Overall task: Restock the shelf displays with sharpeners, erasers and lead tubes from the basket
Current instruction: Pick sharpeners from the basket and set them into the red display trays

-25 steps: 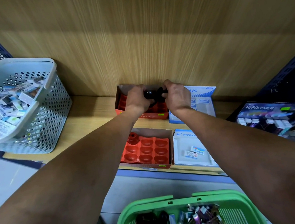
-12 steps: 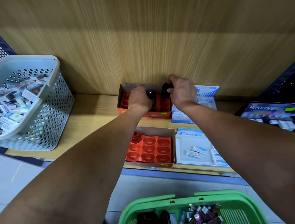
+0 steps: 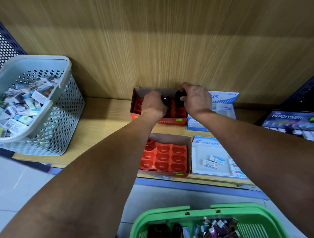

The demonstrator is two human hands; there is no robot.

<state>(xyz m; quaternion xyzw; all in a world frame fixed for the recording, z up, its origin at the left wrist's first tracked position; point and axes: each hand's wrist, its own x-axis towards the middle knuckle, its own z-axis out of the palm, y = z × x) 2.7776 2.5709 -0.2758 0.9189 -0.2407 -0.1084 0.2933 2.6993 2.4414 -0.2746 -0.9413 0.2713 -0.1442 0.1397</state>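
Sharpeners are going into the rear tray point(image 3: 178, 115) on the shelf point(image 3: 103, 121), one from each hand. A second ago both hands were pressed together over one dark cluster at the tray's middle; now they are standing apart, each with its own piece over its own pocket. I judge this to mean the pair is being split and seated, so this tray is starting to fill.

Going from the left: the grey basket point(image 3: 59, 126) is sitting at the shelf's left end, full of small boxed goods. The left hand point(image 3: 154, 104) is curling its fingers around a left sharpener point(image 3: 167, 100), dark and glossy, low in the tray. The right hand point(image 3: 195, 99) is pinching a right sharpener point(image 3: 179, 98), dark and rounded, just beside the first but not touching it as far as I can tell. Their exact colour is hard to tell in the shadow.

In front, the near tray point(image 3: 164, 158) is holding only one red piece in its back left corner; the other pockets are waiting. Further right, eraser boxes point(image 3: 211, 156) are lying nearly bare. Below, the green basket point(image 3: 160, 215) is still holding dark sharpeners and bright tubes, so much work remains.
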